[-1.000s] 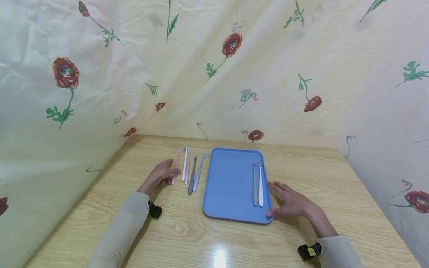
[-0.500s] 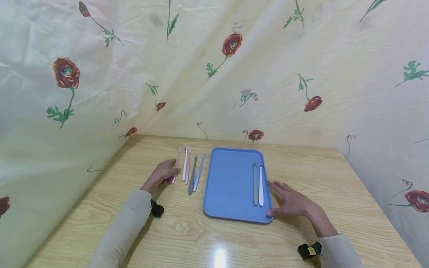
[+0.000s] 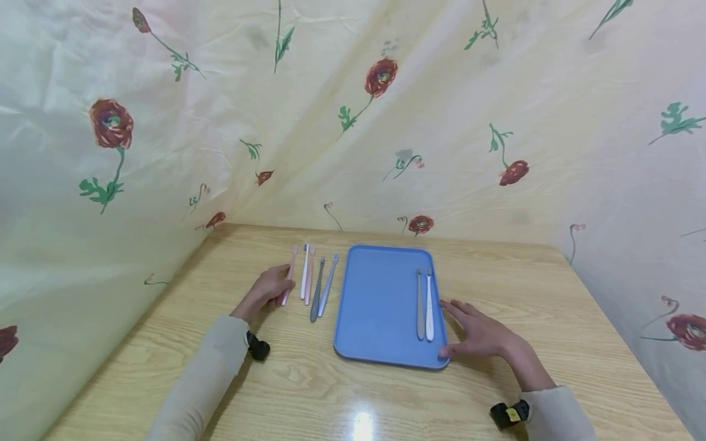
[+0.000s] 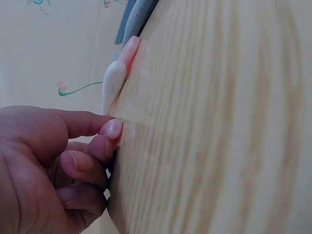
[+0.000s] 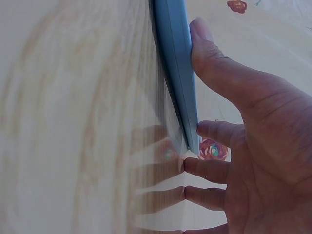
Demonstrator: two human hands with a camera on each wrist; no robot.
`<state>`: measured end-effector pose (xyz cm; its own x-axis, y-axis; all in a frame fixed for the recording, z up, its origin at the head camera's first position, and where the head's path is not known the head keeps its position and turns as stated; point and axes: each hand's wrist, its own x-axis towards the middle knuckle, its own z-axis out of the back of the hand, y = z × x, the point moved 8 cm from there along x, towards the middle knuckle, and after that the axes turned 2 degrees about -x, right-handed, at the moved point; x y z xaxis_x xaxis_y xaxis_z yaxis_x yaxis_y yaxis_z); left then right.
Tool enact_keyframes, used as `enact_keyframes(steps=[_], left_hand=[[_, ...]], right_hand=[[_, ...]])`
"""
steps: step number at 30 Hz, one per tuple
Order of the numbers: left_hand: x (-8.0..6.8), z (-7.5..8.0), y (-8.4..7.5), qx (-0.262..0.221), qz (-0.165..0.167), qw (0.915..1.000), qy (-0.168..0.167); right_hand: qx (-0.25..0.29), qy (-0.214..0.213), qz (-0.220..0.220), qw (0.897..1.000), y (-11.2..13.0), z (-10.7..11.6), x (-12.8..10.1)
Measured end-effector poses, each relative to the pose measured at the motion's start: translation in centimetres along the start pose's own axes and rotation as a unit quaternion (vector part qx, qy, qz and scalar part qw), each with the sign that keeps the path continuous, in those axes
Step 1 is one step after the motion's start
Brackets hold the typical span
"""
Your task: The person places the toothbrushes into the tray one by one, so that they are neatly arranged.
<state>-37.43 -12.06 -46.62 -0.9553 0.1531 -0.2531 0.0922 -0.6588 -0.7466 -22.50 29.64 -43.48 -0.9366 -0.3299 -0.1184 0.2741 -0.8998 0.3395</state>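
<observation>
A blue tray [image 3: 380, 306] lies at the middle of a wooden bench [image 3: 551, 294] hemmed in by a cream cloth backdrop [image 3: 441, 110] printed with red flowers. On the tray's right part, two toothbrushes lie side by side, a grey toothbrush [image 3: 420, 303] and a white toothbrush [image 3: 429, 304] just right of it, both pointing away from the person. Left of the tray, on the bare wood, four more lie in a loose row: a pale blue toothbrush [image 3: 328, 285] nearest the tray, then a dark grey toothbrush [image 3: 317, 297], a light pink and white pair [image 3: 306, 280] pressed together, and a pink toothbrush [image 3: 287, 283] farthest out. The left hand [image 3: 268, 288] rests at that far end of the row, its fingers [image 4: 105, 139] curled and bunched with the tips down on the wood against the pink toothbrush; whether they pinch it or only touch it cannot be told. The right hand [image 3: 480, 335] lies flat beside the tray's right edge, fingers [image 5: 209, 168] spread wide on the bench and the thumb pressed against the tray's near right corner. Cream sleeves [image 3: 204, 380] cover both forearms, each wrist bearing a small black strap-mounted device [image 3: 256, 346].
</observation>
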Motion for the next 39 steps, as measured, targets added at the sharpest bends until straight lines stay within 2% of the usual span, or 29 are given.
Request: enact_keyframes(steps=[7, 13, 31, 39], left_hand=[[0.11, -0.11, 0.56, -0.041, 0.020, 0.9989, 0.010], [-0.03, 0.02, 0.56, -0.065, 0.016, 0.9976, 0.015], [-0.04, 0.24, 0.64, -0.034, 0.010, 0.9994, -0.001], [-0.02, 0.28, 0.76, -0.029, 0.019, 0.9994, -0.005]], right_hand=[[0.000, 0.001, -0.001, 1.000, 0.24, 0.08, -0.07], [-0.007, 0.000, -0.002, 1.000, 0.29, 0.20, -0.08], [0.002, 0.001, -0.004, 1.000, 0.19, 0.10, -0.09], [0.003, 0.000, -0.003, 1.000, 0.33, 0.17, -0.22]])
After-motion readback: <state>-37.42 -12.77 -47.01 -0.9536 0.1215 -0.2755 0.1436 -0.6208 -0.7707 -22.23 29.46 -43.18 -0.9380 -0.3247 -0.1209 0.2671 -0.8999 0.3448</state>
